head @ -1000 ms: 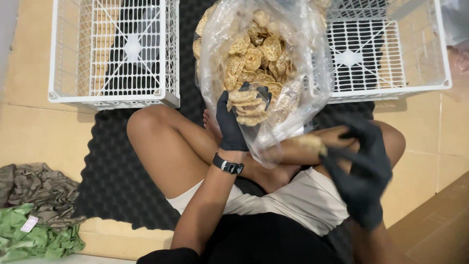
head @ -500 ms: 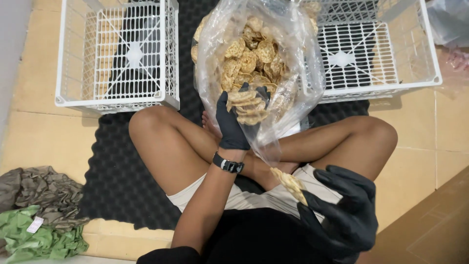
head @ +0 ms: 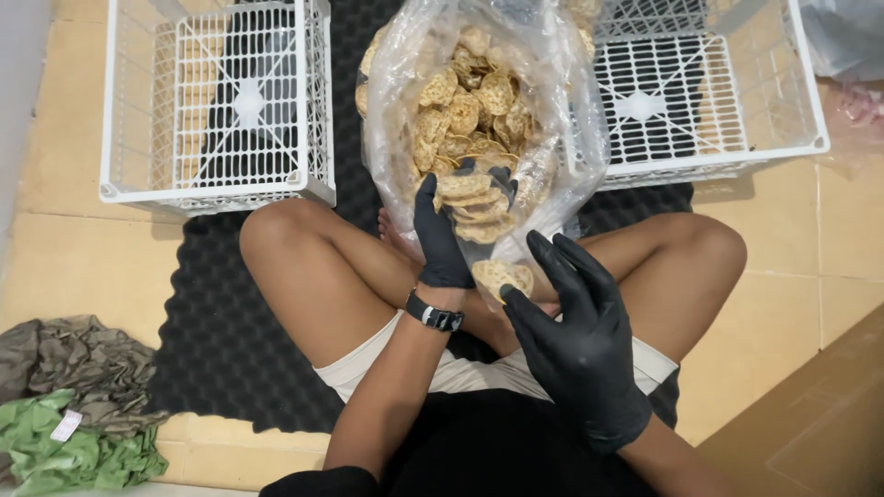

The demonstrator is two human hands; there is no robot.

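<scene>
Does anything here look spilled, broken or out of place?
Nothing spilled. The crackers sit in the clear bag; the left hand holds a stack, the right hand one. Only crumpled cloths lie loose on the floor.

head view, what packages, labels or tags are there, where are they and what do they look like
Clear plastic bag: top centre, between two white wire baskets, full of round tan crackers.
Small white tag: bottom left, on crumpled green cloth.
Brown cardboard sheet: bottom right, flat.

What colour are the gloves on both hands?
Black. Both the left hand and the right hand wear black gloves, clearest in the head view.
</scene>
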